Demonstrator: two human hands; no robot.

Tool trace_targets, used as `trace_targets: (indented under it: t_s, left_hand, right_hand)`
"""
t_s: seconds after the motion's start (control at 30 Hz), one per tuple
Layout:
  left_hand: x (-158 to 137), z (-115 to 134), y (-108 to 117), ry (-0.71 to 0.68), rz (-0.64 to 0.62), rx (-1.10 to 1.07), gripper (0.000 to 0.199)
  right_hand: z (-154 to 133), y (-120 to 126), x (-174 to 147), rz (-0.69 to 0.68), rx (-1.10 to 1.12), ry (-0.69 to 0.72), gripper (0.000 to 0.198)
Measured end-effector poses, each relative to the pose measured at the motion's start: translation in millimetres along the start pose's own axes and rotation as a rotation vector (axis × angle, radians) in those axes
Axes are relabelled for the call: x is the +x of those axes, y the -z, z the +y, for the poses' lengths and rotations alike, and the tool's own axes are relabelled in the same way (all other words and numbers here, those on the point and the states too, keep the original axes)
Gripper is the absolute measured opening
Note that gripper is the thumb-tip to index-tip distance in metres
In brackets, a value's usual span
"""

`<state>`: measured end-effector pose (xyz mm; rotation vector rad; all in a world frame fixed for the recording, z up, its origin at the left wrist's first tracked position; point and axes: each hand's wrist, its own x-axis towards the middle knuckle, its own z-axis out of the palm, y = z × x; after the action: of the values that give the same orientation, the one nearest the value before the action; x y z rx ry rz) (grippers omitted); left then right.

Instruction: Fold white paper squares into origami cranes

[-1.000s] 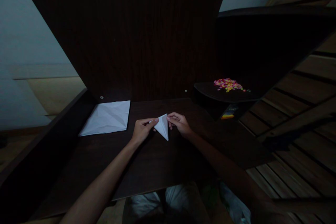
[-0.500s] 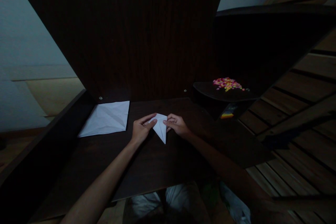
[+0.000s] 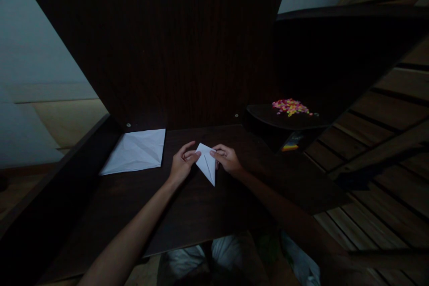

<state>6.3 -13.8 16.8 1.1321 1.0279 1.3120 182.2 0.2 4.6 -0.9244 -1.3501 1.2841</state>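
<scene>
The folded white paper, over the table between its near and far edges, tip toward the near one, should be light, fairly stiff and easily creased, best pinched at the upper sides; there the left hand, index finger raised, and right hand grip it, thumbs uppermost, forearms converging

A small piece of folded white paper has a kite-like outline with straight edges, its long, narrow point aimed toward the person and its broader end facing away. A thin dark line runs along its face toward that tip. It sits over the tabletop, pinched at its sides between left hand and right hand.
</scene>
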Motion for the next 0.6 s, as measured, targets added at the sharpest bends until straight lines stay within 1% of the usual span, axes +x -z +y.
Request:
trace_targets:
  t_s: [0.07,0.17,0.37,0.5,0.6]
  left_hand:
    - [1.1,-1.6,0.8,0.004,-0.006,0.028,0.061]
    - [1.6,-2.1,2.5,0.01,-0.054,0.06,0.046]
    - [-0.6,2.4,4.9,0.037,-0.19,0.078,0.031]
    - [-1.9,3.3,4.9,0.035,-0.166,0.174,0.021]
    - [-2.1,3.7,3.7,0.015,-0.136,0.171,0.027]
  right_hand:
    - [0.2,0.3,-0.1,-0.012,-0.018,0.003,0.036]
    - [-0.4,0.5,-0.1,0.004,-0.024,0.011,0.037]
    - [-7.2,4.5,0.9,0.128,-0.078,0.061,0.036]
    - [-6.8,8.2,3.0,0.177,-0.034,0.072,0.038]
    - [-5.6,7.4,3.8,0.173,0.037,0.05,0.039]
